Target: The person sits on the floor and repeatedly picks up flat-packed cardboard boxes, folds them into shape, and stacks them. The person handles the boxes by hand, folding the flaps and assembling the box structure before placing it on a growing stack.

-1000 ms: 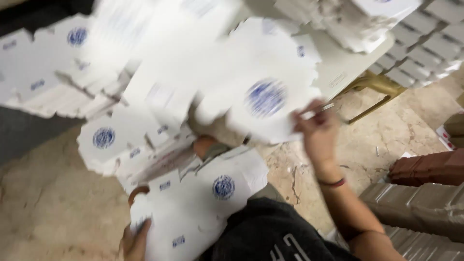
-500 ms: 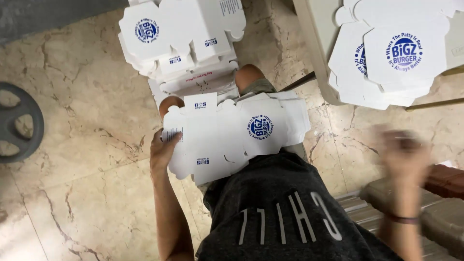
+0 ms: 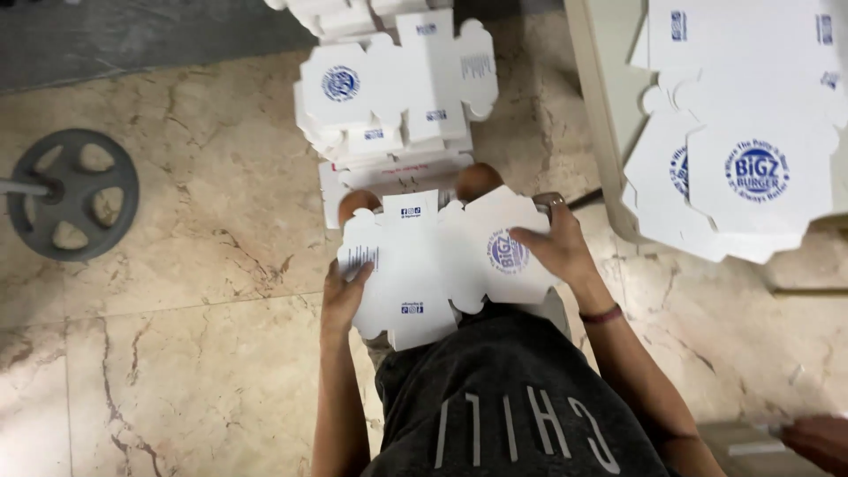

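A flat white die-cut carton blank (image 3: 424, 265) with a round blue mark lies across my lap. My left hand (image 3: 343, 296) grips its left edge. My right hand (image 3: 552, 249) rests on its right side, fingers over the blue mark, holding it down. A dark band circles my right wrist. My knees show just beyond the blank.
A stack of the same white blanks (image 3: 393, 88) stands on the marble floor ahead of my knees. More blanks (image 3: 742, 168) lie piled on a pale table at right. A grey wheel-shaped weight (image 3: 75, 194) rests on the floor at left. Another person's hand (image 3: 817, 442) shows at bottom right.
My right hand has come in from the right and settled on the blank. My view has tilted down from the table to my lap. The left hand keeps its hold.
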